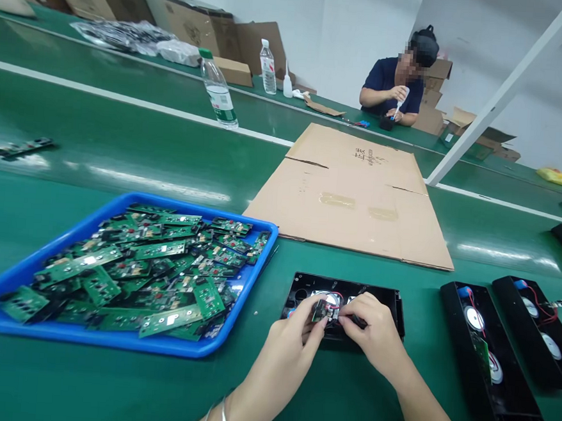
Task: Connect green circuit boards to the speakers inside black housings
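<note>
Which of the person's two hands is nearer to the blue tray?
Left. The left hand is to the right of the blue tray; the right hand is farther right, beyond the left one.

A tray (108,341) of circuit boards (137,270) lies at lower left of the frame. A case (314,282) lies at lower centre, beneath your left hand (288,339) and right hand (373,326); two other cases (513,397) lie at lower right. Behind your case lies a cardboard sheet (357,228).

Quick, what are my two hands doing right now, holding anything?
Left hand: closed, holding a small circuit board.
Right hand: pinched closed beside the board; what it grips, if anything, can't be told.
</note>
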{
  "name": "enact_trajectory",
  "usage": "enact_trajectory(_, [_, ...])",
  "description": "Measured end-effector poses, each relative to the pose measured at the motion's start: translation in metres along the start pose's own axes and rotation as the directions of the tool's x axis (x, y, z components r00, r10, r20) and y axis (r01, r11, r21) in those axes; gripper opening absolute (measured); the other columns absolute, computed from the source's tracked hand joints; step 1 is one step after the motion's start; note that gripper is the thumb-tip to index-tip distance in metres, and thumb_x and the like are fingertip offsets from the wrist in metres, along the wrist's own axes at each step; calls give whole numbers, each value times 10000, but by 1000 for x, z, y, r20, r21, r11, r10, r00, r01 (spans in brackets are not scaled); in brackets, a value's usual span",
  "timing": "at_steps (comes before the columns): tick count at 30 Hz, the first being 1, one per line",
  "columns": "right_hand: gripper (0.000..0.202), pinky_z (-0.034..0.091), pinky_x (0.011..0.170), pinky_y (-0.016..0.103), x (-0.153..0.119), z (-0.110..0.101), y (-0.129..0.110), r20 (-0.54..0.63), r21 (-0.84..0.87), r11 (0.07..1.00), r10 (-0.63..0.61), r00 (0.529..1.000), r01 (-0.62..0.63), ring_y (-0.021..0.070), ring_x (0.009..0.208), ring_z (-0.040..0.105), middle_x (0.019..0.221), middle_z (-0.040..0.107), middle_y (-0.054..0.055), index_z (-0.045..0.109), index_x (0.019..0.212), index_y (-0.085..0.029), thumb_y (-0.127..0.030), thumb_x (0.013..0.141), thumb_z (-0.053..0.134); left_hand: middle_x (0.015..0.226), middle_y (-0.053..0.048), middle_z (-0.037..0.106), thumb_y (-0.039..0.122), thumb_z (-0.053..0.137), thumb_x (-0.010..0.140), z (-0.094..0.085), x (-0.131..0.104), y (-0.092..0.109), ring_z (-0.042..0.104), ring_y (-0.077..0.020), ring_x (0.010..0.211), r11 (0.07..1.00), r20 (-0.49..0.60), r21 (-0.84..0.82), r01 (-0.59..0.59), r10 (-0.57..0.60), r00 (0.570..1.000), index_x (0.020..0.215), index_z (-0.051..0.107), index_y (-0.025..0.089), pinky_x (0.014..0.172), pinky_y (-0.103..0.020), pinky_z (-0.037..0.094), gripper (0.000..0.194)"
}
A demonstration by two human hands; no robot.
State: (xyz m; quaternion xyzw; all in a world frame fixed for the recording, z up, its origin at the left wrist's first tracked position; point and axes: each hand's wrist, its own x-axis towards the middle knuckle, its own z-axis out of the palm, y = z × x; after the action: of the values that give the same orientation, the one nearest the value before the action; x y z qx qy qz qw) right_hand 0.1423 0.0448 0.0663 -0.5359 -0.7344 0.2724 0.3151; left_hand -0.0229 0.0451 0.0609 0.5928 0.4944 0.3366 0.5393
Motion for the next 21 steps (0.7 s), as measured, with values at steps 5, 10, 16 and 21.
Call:
enact_trajectory(5, [150,417,614,280,-3,6,3,-35,-52,991,-129,991,127,155,680,501,720,588,27,574,733,-179,-130,842,483,788,-14,700,279,436,816,-2,3,1,692,-227,811,999,44,44,-13,11,999,1079,537,232,706,-336,581,286])
enact_trajectory(10, [157,420,599,269,-3,7,5,-50,-120,964,-242,969,235,149,669,488,732,596,35,582,767,-169,-149,876,472,864,-18,706,253,458,801,-4,6,6,688,-220,841,1000,81,-9,21,-21,997,1062,543,225,714,-315,580,276])
enact_trajectory(16, [178,404,572,263,-4,9,6,-54,-292,889,-385,922,354,144,635,470,713,610,47,584,768,-144,-111,885,453,864,-20,699,262,492,771,-7,8,13,685,-203,780,992,115,-72,102,-93,989,1053,559,195,701,-305,588,297])
enact_trajectory(21, [195,377,536,263,-5,13,6,-59,-389,849,-411,910,358,146,609,459,674,596,48,578,744,-138,-98,879,442,767,-5,667,270,485,771,-7,10,15,671,-199,710,994,128,-31,103,-99,987,1063,563,193,676,-322,587,312])
